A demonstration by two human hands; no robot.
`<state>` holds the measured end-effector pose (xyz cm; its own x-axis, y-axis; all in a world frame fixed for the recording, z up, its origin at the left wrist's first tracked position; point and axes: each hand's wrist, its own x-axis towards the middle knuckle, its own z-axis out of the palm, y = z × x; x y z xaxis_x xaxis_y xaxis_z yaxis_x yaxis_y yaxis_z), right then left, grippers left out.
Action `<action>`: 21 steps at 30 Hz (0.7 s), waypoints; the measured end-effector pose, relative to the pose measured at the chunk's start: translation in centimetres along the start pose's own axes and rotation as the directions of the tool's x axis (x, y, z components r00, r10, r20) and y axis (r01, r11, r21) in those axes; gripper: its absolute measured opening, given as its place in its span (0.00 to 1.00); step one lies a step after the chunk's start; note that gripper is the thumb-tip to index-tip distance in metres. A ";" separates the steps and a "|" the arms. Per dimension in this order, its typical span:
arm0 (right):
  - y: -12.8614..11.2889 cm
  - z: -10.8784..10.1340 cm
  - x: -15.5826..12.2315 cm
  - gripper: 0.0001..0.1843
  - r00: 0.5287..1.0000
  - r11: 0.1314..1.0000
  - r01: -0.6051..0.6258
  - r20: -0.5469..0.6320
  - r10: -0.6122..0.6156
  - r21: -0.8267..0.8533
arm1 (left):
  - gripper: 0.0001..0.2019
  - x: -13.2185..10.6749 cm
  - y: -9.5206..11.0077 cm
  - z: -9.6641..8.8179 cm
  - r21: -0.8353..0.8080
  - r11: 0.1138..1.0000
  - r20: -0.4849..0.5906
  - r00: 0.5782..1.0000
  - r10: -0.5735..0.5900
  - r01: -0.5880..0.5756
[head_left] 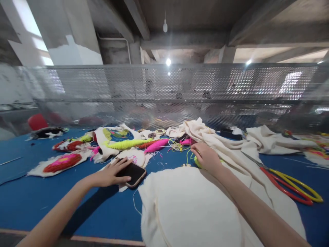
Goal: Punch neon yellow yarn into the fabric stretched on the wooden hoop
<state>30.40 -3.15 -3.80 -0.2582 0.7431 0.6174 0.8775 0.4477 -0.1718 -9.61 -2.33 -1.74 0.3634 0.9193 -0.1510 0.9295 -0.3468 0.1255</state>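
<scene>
The left hand [109, 174] is laid over the left part of a smartphone [135, 175], its fingers spread apart, with the thumb set on the near side of the screen. The phone lies flat beside the off-white cloth [190, 206], which is spread on the blue tabletop [102, 212]; its long axis cannot be judged, since one end is covered.

The right hand [205, 156] is held beyond the far edge of the spread cloth, its fingers bent and drawn together; whether a strand is pinched between them cannot be told. Neon-yellow yarn [197, 162] is seen just below these fingers, on their near side, and is partly hidden by the hand. The right hand is by far the nearer to it; the left is kept well apart.

A magenta yarn bundle [157, 145] is found to the left of the right fingers, its long axis slanted from near left to far right, roughly toward them. Long-handled scissors [285, 185] are laid to the right of the right forearm.
</scene>
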 end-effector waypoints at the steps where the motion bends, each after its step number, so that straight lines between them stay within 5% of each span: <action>1: 0.0 0.0 0.0 0.09 1.000 1.000 -0.006 -0.001 0.006 -0.001 | 0.39 -0.4 -0.5 0.7 0.006 0.999 -0.015 0.999 0.032 -0.032; 7: 0.0 0.1 0.0 0.09 0.999 1.000 0.006 0.052 -0.005 -0.014 | 0.38 -2.7 0.2 3.6 0.024 0.985 -0.071 0.982 0.172 -0.171; 14: -0.1 0.0 0.1 0.09 0.999 0.999 0.003 0.041 -0.002 -0.037 | 0.39 -4.4 2.6 4.6 0.034 0.991 -0.115 0.985 0.131 -0.128; 21: -0.3 0.0 0.0 0.09 0.999 0.999 0.036 0.036 -0.035 -0.026 | 0.39 -4.4 4.0 2.9 0.088 0.992 -0.095 0.991 0.099 -0.090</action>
<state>30.15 -3.27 -3.68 -0.3034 0.7441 0.5952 0.8778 0.4613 -0.1292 -7.25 -8.29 -3.43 0.4457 0.8941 -0.0439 0.8948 -0.4435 0.0515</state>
